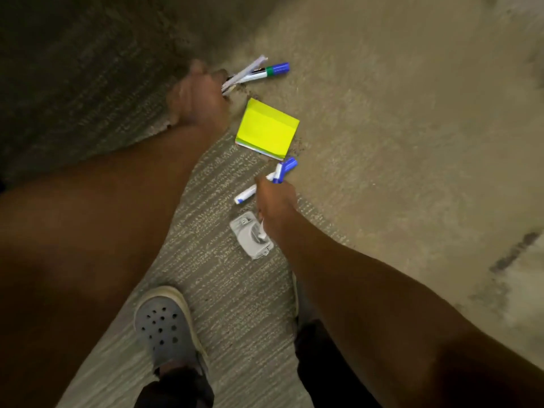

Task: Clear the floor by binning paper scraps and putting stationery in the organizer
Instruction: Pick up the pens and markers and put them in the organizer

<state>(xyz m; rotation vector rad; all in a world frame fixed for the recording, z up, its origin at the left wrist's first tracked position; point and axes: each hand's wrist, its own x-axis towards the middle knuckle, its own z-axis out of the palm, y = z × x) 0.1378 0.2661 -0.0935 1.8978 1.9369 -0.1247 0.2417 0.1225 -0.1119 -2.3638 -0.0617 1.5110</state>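
Observation:
My left hand is closed around a bunch of pens and markers, their tips and a blue-and-green cap sticking out to the right. A yellow sticky-note pad lies on the carpet between my hands. My right hand grips blue-capped markers that poke up past my fingers; a white end shows below the hand. One white marker with a blue band lies on the carpet just left of that hand. A grey tape dispenser rests below it, beside my right wrist.
The floor is grey-beige carpet, darker at the upper left. My grey perforated clog stands at the bottom centre, with dark trouser legs behind it. No bin or organizer is in view.

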